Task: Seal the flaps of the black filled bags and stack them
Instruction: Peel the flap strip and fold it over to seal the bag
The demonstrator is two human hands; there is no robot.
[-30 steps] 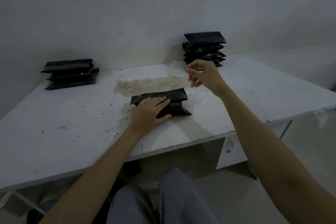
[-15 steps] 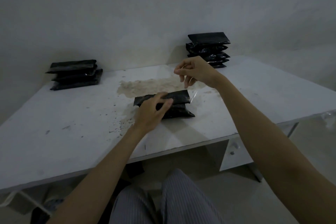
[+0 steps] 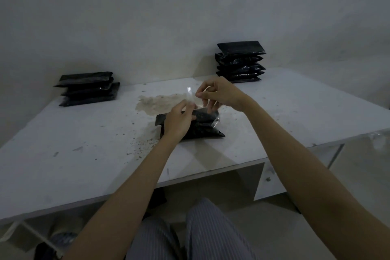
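Black filled bag [image 3: 200, 129] on white bench [image 3: 63, 154], left hand [image 3: 179, 120] and right hand [image 3: 219, 93] above it, fingers of both pinching clear tape strip [image 3: 190, 96], bag stacks [image 3: 240, 61] at back.

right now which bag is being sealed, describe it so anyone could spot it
On the white table, find the brown stain at mid-table. The black bag lies just in front of it, under both hands. It lies alone, unlike the stacks at the back corners.

Two hands [image 3: 179, 120] [image 3: 219, 94], one bag [image 3: 202, 127] at centre, two bag stacks [image 3: 87, 88] [image 3: 240, 61], one table [image 3: 63, 154].
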